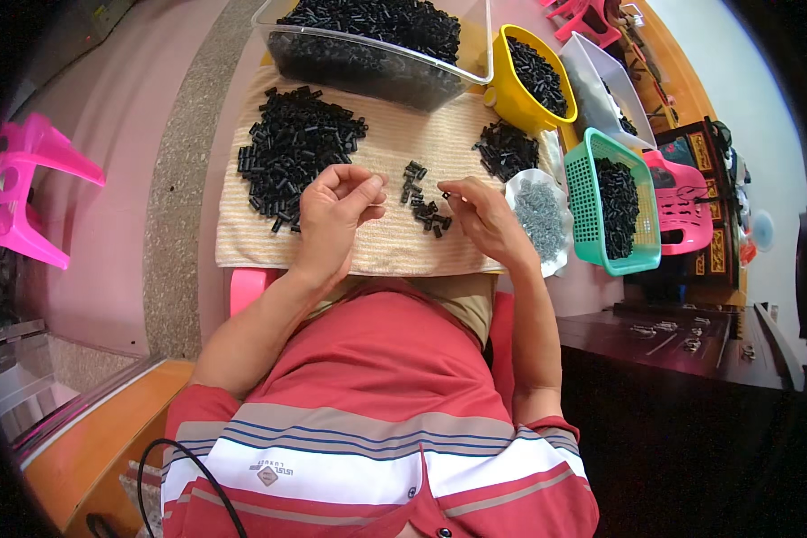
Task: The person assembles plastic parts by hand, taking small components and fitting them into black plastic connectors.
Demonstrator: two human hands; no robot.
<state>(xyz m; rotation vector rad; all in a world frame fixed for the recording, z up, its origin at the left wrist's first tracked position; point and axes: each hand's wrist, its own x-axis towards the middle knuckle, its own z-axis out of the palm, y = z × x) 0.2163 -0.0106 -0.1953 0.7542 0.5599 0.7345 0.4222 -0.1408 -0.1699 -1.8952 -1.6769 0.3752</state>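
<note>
My left hand (336,215) is raised over the towel (282,255), thumb and fingertips pinched together; whatever lies between them is too small to make out. Across from it, my right hand (489,220) pinches a small black tube-shaped piece (446,195) at its fingertips. A few loose black pieces (429,215) lie on the towel between the hands. Beyond my left hand spreads a big pile of black pieces (296,148), and a smaller black pile (507,151) sits past my right hand. Small silvery metal parts (538,211) fill a white dish (558,264) beside my right wrist.
At the back stands a clear tub (477,49) of black pieces. A yellow container (508,106), a white bin (580,58) and a green basket (586,215) line the right side. Pink seats stand left (31,184) and right (681,211). A dark tabletop (601,332) adjoins at right.
</note>
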